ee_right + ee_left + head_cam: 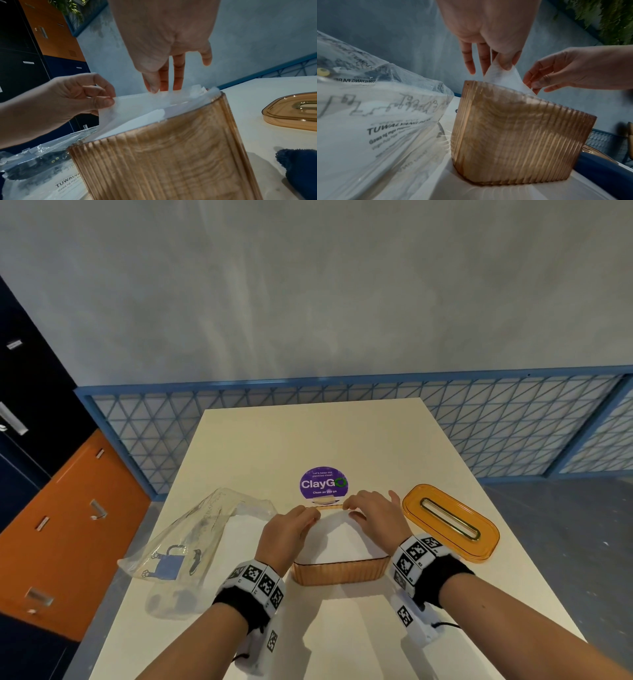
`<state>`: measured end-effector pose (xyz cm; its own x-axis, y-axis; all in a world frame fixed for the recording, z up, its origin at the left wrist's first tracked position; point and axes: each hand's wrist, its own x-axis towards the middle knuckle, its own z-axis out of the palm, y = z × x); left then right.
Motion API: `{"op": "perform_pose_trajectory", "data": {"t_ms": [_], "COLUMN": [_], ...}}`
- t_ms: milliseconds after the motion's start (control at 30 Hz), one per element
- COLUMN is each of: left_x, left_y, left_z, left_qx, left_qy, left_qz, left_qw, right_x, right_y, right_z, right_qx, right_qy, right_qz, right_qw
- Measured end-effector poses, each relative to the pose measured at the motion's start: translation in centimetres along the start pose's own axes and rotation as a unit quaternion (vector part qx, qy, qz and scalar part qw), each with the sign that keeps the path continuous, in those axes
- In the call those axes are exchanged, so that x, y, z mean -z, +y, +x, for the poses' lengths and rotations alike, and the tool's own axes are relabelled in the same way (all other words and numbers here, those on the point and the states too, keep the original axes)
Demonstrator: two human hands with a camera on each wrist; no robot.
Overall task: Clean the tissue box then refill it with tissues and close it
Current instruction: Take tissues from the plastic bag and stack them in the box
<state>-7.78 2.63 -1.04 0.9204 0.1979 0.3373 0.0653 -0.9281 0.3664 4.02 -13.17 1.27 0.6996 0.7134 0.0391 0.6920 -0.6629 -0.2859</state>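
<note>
Both hands (337, 520) pinching top tissue (337, 537)

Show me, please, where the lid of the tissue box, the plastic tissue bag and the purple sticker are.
lid (450, 522): head view, on its flat top beside the slot.
plastic tissue bag (191, 542): head view, on its clear printed middle.
purple sticker (323, 483): head view, on the white lettering at its centre.

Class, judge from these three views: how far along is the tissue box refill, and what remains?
Done: the amber tissue box already holds a white stack of tissues. In hand: the left hand and right hand each pinch the top sheet, raising it above the rim. Left: the slotted lid lies apart on the table, so closing remains. Cleaning cannot be judged here.
</note>
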Motion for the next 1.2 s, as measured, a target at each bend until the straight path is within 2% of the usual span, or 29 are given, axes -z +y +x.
{"op": "perform_pose_trajectory", "data": {"t_ms": [233,633,900,1033,1200], "left_x": [-0.4,-1.6,-2.1,-2.0,-1.8], "left_y": [-0.7,-1.3,-1.7,-1.4,-0.9], "left_z": [-0.2,0.4,0.6,-0.1,-1.7], "left_qx": [-0.018,-0.005,-0.010,-0.054,-0.108], "left_qy": [0.048,0.046,0.101,0.096,0.086], "left_qz": [0.026,-0.023,0.080,0.120,0.116], "left_qw": [0.998,0.999,0.992,0.987,0.984], "right_x": [-0.7,-1.4,-1.5,-1.5,-1.0], "right_y": [0.1,0.8,1.1,1.2,1.6], "right_z": [0.3,1.0,1.2,0.8,0.6], "right_qx": [0.004,-0.003,0.000,0.008,0.014], "right_qy": [0.011,-0.020,0.001,0.029,0.042], "right_qz": [0.005,0.003,-0.056,-0.041,-0.034], "right_qw": [1.000,1.000,0.998,0.999,0.998]}}
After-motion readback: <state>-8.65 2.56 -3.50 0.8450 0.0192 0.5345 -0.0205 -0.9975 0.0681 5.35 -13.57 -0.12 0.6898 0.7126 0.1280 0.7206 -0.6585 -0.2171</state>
